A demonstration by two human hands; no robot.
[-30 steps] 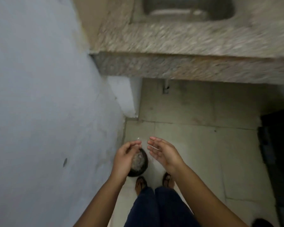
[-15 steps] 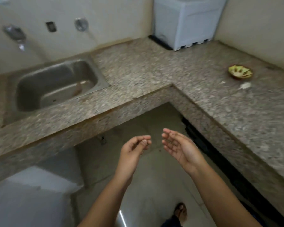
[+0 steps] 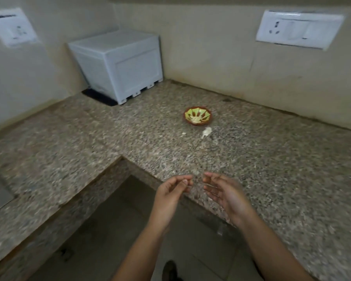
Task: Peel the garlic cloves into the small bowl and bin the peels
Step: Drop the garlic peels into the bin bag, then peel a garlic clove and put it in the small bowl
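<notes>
A small brown bowl (image 3: 198,118) with a green patterned inside stands on the granite counter (image 3: 272,159), with pale garlic cloves in it. Just in front of it lies a whitish piece of garlic or peel (image 3: 206,131), and a smaller scrap (image 3: 184,133) to its left. My left hand (image 3: 171,196) hovers at the counter's inner corner, fingers loosely curled, thumb near the fingertips, nothing visible in it. My right hand (image 3: 224,194) is beside it, palm turned inward, fingers relaxed and empty. No bin is in view.
A white box-like appliance (image 3: 120,65) sits in the back corner on a dark mat. Wall sockets are at the upper right (image 3: 299,29) and upper left (image 3: 12,27). The counter is L-shaped, with floor (image 3: 114,230) below its inner corner.
The view swung up from the floor and a dark bin by the wall, past the sink, to the counter corner with the bowl. Both hands stay raised, close together and empty.
</notes>
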